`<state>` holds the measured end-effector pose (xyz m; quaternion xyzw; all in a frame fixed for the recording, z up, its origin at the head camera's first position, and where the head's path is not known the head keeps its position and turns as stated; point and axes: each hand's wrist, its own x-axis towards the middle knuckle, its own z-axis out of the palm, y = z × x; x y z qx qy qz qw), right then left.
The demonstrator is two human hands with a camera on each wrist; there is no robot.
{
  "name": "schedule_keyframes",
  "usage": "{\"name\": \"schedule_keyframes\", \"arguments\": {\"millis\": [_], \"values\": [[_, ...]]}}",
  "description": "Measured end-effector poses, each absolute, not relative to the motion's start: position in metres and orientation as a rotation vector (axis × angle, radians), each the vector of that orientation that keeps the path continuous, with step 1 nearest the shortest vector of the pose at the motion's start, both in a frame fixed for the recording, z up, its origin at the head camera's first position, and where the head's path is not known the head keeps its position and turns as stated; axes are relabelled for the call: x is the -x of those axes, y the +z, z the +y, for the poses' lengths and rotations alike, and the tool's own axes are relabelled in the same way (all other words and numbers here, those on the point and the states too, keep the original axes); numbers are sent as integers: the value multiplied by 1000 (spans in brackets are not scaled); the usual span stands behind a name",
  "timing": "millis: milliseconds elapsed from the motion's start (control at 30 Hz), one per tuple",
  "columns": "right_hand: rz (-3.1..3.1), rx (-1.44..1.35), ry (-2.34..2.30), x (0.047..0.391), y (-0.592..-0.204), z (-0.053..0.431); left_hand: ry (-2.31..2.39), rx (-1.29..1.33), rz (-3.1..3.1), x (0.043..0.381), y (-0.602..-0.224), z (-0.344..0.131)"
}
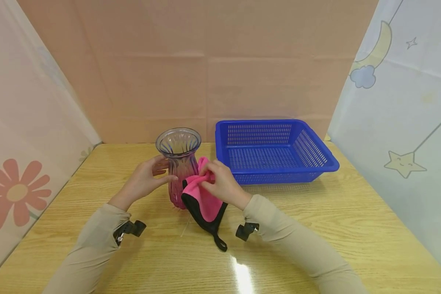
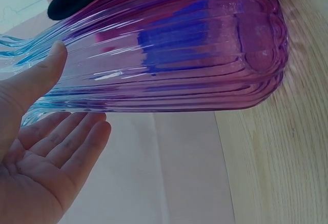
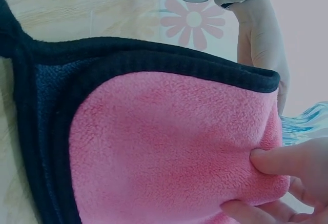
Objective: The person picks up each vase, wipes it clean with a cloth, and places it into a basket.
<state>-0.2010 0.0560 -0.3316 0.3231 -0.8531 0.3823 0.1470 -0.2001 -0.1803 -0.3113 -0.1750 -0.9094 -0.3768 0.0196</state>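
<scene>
One ribbed glass vase [image 1: 181,165], head view, stands on the table [image 1: 161,253], work seemingly under way. Left wrist: left hand [image 2: 46,167] beside it, thumb and fingers apart. Right wrist: right hand [image 3: 306,165] pinches the plush cloth [image 3: 164,142]; what remains is unclear.

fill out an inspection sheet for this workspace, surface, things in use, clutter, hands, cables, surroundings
surface: wood-grain table, bright reflection at the near side
things in use: blue-to-pink vase, upright; pink cloth with black edging
clutter: blue basket right of the vase
hands: left hand at the vase's neck, fingers extended, contact unclear; right hand pinches the cloth
cables: nothing seen
surroundings: peach backdrop; flower-printed sheet left, moon-and-star sheet right
</scene>
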Motion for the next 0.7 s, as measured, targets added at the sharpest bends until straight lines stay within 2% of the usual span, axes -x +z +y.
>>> {"name": "schedule_keyframes", "arguments": {"millis": [700], "values": [[-2338,-833,1227,199,-308,48,-1229,571,-2771,198,-310,-179]]}}
